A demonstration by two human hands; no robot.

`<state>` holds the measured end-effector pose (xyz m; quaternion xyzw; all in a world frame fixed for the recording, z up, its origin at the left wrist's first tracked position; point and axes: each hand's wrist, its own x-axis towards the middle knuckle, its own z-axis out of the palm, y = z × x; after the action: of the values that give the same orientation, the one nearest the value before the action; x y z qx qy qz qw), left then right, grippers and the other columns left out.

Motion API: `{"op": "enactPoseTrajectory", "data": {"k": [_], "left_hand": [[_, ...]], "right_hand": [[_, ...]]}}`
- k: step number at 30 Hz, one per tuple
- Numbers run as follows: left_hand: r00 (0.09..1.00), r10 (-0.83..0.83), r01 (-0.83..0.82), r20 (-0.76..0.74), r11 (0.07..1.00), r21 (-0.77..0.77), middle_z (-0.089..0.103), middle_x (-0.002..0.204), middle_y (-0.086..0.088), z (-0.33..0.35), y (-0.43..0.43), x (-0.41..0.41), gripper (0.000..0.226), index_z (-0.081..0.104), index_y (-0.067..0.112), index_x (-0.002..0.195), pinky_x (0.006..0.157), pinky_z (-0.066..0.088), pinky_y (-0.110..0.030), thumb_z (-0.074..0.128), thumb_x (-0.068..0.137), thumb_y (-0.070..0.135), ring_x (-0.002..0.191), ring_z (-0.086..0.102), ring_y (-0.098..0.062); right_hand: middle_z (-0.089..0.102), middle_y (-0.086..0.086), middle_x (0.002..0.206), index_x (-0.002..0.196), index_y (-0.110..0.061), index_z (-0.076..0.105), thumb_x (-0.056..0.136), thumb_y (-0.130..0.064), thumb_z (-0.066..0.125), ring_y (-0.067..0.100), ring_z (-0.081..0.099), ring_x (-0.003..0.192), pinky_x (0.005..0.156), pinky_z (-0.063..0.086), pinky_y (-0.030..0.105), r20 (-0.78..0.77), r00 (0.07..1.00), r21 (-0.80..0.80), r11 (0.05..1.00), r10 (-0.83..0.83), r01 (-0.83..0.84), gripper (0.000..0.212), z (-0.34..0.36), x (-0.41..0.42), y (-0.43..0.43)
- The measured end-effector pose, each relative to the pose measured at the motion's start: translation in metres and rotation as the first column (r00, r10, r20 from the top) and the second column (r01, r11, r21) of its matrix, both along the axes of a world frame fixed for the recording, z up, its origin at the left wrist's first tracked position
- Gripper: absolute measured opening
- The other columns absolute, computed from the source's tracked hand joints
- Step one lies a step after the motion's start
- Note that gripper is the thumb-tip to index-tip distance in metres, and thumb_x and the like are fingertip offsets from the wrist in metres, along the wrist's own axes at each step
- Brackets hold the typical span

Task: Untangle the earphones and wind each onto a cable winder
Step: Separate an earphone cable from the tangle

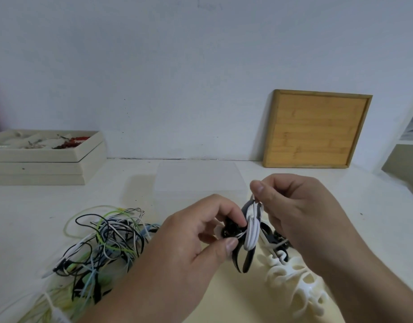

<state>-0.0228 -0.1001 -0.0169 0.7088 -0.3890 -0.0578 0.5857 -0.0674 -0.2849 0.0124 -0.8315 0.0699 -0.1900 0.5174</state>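
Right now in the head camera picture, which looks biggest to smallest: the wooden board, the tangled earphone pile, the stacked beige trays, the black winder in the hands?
1. Wooden board and stacked beige trays: alike, unranked.
2. Tangled earphone pile, though nearer the camera.
3. Black winder, partly hidden.

No readable text, labels, brand names, nos. or signs anywhere in view. Nothing printed on the wooden board point(317, 129) at far right, on the stacked trays point(44, 159) at far left, or on the table point(200, 178).
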Motion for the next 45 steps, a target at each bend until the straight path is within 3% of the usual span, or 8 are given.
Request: {"op": "enactPoseTrajectory", "data": {"k": [3, 7, 16, 21, 28, 32, 37, 45], "left_hand": [[0.997, -0.019, 0.009, -0.073, 0.992, -0.124, 0.069, 0.081, -0.002, 0.002, -0.001, -0.001, 0.022, 0.067, 0.032, 0.092, 0.069, 0.05, -0.018, 0.064, 0.081, 0.014, 0.076, 0.066, -0.014], [0.992, 0.027, -0.062, -0.12, 0.952, -0.3, 0.074, 0.087, -0.007, 0.007, -0.002, 0.001, 0.023, 0.067, 0.026, 0.087, 0.07, 0.052, -0.015, 0.063, 0.078, 0.005, 0.079, 0.07, -0.017], [0.94, 0.267, -0.327, -0.211, 0.879, -0.348, 0.07, 0.095, -0.002, 0.001, -0.002, 0.01, 0.032, 0.066, 0.031, 0.085, 0.076, 0.061, -0.038, 0.067, 0.09, -0.001, 0.075, 0.073, -0.019], [0.915, 0.332, -0.393, -0.231, 0.862, -0.319, 0.065, 0.102, -0.009, -0.001, 0.0, 0.013, 0.037, 0.067, 0.031, 0.086, 0.07, 0.062, -0.034, 0.06, 0.091, -0.005, 0.075, 0.073, -0.022], [0.912, 0.383, -0.409, -0.146, 0.881, -0.239, 0.067, 0.095, -0.001, -0.001, 0.002, 0.014, 0.037, 0.067, 0.035, 0.09, 0.072, 0.062, -0.041, 0.062, 0.091, -0.002, 0.07, 0.071, -0.022], [0.918, 0.384, -0.397, -0.099, 0.898, -0.189, 0.07, 0.085, 0.006, -0.002, 0.003, 0.013, 0.038, 0.067, 0.037, 0.091, 0.054, 0.05, -0.018, 0.064, 0.09, -0.001, 0.066, 0.068, -0.019], [0.903, 0.385, -0.388, 0.193, 0.921, -0.022, 0.061, 0.083, 0.016, -0.003, 0.003, 0.007, 0.039, 0.063, 0.042, 0.094, 0.052, 0.036, -0.005, 0.068, 0.087, 0.004, 0.057, 0.057, -0.002], [0.925, 0.302, -0.319, 0.23, 0.947, 0.04, 0.06, 0.087, 0.017, -0.002, 0.002, 0.006, 0.04, 0.063, 0.041, 0.097, 0.053, 0.046, -0.016, 0.068, 0.086, 0.003, 0.065, 0.061, -0.01]], "right_hand": [[0.035, -0.001, 0.048, 0.065, -0.009, 0.063, 0.094, -0.037, 0.062, 0.016, 0.025, 0.045, 0.045, 0.019, 0.027, -0.124, 0.99, 0.109, 0.992, 0.073, -0.059, 0.04, -0.005, 0.003, 0.003], [0.038, -0.008, 0.05, 0.073, -0.012, 0.066, 0.1, -0.033, 0.055, 0.012, 0.026, 0.046, 0.047, 0.018, 0.029, -0.236, 0.949, 0.137, 0.974, 0.209, -0.181, 0.036, -0.015, 0.008, 0.012], [0.04, -0.013, 0.054, 0.074, -0.023, 0.064, 0.105, -0.027, 0.046, 0.009, 0.033, 0.05, 0.05, 0.028, 0.022, -0.255, 0.882, 0.075, 0.918, 0.396, -0.39, 0.037, -0.021, 0.006, 0.021], [0.04, -0.012, 0.057, 0.083, -0.02, 0.066, 0.103, -0.03, 0.048, 0.008, 0.032, 0.051, 0.05, 0.029, 0.02, -0.26, 0.833, -0.001, 0.862, 0.489, -0.507, 0.029, -0.018, 0.004, 0.023], [0.038, -0.001, 0.059, 0.08, -0.026, 0.069, 0.102, -0.032, 0.052, 0.015, 0.032, 0.054, 0.05, 0.028, 0.025, -0.235, 0.881, -0.154, 0.879, 0.411, -0.452, 0.028, -0.011, 0.001, 0.018], [0.036, -0.001, 0.058, 0.08, -0.021, 0.07, 0.101, -0.033, 0.052, 0.013, 0.031, 0.052, 0.049, 0.027, 0.021, -0.221, 0.876, -0.121, 0.879, 0.429, -0.461, 0.03, -0.006, -0.001, 0.018], [0.038, -0.004, 0.055, 0.083, -0.018, 0.073, 0.088, -0.041, 0.053, 0.011, 0.033, 0.051, 0.05, 0.028, 0.023, -0.127, 0.887, -0.051, 0.89, 0.443, -0.452, 0.031, -0.006, -0.002, 0.018], [0.033, 0.003, 0.054, 0.075, -0.018, 0.073, 0.094, -0.026, 0.064, 0.017, 0.027, 0.051, 0.047, 0.024, 0.027, -0.003, 0.979, 0.015, 0.979, 0.205, -0.205, 0.024, 0.005, -0.006, 0.008]]}}
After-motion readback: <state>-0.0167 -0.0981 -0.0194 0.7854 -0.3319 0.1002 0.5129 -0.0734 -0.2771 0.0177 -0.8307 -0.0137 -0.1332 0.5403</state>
